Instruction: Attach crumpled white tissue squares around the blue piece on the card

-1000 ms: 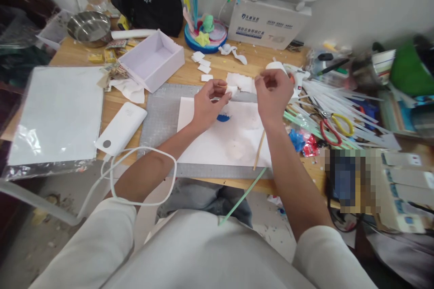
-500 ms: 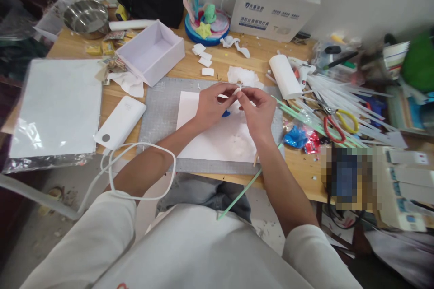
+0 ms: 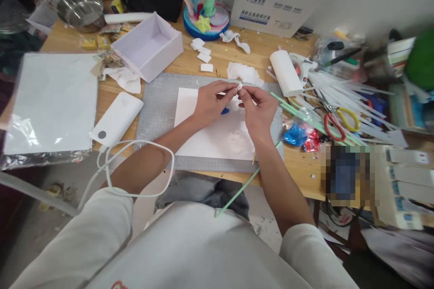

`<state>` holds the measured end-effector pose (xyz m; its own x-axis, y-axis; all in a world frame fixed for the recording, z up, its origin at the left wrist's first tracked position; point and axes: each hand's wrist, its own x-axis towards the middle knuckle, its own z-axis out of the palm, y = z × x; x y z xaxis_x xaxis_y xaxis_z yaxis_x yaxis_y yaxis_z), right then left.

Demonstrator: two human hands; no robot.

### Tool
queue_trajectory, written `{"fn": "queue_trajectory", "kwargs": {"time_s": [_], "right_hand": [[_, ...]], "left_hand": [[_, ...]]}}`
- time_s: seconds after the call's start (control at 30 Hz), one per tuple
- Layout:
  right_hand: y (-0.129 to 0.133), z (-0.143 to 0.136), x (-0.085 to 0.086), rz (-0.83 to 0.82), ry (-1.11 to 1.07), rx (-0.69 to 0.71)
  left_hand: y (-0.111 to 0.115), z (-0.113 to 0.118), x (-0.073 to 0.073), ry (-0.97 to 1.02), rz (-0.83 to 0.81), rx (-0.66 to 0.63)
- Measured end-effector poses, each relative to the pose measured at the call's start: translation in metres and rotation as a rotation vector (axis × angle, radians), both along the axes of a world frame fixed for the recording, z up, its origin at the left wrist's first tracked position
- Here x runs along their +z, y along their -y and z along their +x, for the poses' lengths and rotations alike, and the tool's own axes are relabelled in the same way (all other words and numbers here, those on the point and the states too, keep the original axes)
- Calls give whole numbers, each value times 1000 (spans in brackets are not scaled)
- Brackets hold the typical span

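Note:
My left hand [image 3: 210, 103] and my right hand [image 3: 258, 107] meet over a white sheet of paper [image 3: 217, 137] that lies on a grey cutting mat [image 3: 159, 113]. Between the fingertips of both hands is a small white lump [image 3: 239, 86], soft-looking like clay. A blue blob [image 3: 224, 110] lies on the paper under my left hand. A pale round patch [image 3: 238, 141] sits on the paper near my right wrist. A thin wooden stick [image 3: 253, 159] lies at the paper's right edge.
A white power bank [image 3: 117, 118] with a looping cable lies left of the mat. Behind are an open white box [image 3: 149, 47], a metal bowl [image 3: 80, 8] and a crumpled tissue [image 3: 244, 73]. To the right are a white roll [image 3: 285, 72], scissors [image 3: 335, 123] and several straws.
My right hand came in from the right and joined my left hand on the small white lump. The view has tilted down slightly.

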<state>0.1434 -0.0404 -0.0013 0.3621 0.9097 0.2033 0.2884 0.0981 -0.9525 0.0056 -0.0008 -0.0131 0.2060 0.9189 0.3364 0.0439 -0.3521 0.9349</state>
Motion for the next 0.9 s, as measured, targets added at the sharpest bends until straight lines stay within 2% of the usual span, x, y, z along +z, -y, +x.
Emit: {"fn": "queue_trajectory", "kwargs": {"time_s": [0.27, 0.43, 0.9], "right_hand": [[2, -2, 2, 36, 3, 33], [3, -3, 3, 18, 18, 8], [7, -5, 4, 82, 117, -23]], "left_hand": [[-1, 2, -4, 176, -161, -85], [-3, 3, -3, 205, -227, -75], [-1, 3, 0, 225, -224, -115]]}}
